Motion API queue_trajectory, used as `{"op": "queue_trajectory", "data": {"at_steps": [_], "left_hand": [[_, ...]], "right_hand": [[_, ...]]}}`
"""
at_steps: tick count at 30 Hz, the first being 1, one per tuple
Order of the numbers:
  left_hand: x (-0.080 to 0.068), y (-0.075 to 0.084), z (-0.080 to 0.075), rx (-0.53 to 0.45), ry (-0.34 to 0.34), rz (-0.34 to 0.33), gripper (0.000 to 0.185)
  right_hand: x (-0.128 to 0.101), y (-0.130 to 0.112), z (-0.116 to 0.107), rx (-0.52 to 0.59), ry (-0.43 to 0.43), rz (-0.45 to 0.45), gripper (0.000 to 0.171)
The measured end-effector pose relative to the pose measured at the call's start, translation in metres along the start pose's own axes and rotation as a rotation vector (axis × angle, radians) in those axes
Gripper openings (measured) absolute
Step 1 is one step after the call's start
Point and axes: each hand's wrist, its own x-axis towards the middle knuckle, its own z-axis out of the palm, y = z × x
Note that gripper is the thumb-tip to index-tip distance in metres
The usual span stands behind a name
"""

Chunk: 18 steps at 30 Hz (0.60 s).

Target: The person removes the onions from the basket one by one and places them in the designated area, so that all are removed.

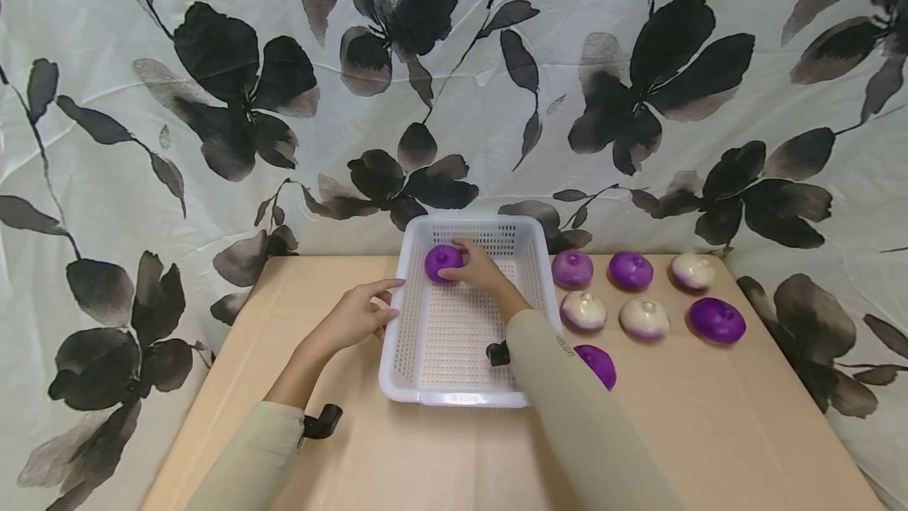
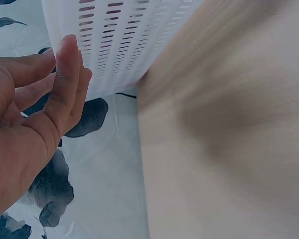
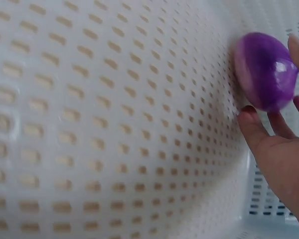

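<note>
1. Scanning from the left, I see my left hand resting on the table just beside the left wall of the white basket; its fingers are straight and relaxed, fingertips at the basket's rim, holding nothing. A small black camera unit sits at that wrist.
2. From the left wrist view, the fingers lie flat along the slotted basket wall; I cannot tell whether they actually touch it.
3. My right hand is inside the basket at its far left corner, fingers curved over the purple ball. The right forearm in its beige sleeve crosses the basket's near right corner and partly hides one purple piece on the table.
4. Right of the basket, six more rounded pieces lie in two rows, well apart from my hands: a pale purple one, a purple one, a mostly white one, then two white ones with purple bases and a deep purple one.
5. Light, plain wood makes up the table. Behind and around it hangs a wrinkled white cloth printed with dark flowers and leaves.
6. Seen in the right wrist view, the ball is glossy, deep purple fading to paler lilac on one side, sitting on the perforated basket floor with my fingertips around it.
</note>
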Motion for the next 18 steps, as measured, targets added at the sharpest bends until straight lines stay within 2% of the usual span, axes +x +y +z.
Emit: {"op": "queue_trajectory", "data": {"at_steps": [7, 18], "left_hand": [[0.002, -0.001, 0.0, 0.007, 0.001, 0.006, 0.057], [0.003, -0.001, 0.0, 0.005, -0.001, 0.007, 0.056]], "right_hand": [[0.002, 0.001, 0.014, -0.072, 0.063, 0.046, 0.089], [0.001, -0.002, 0.017, -0.09, 0.033, 0.068, 0.087]]}}
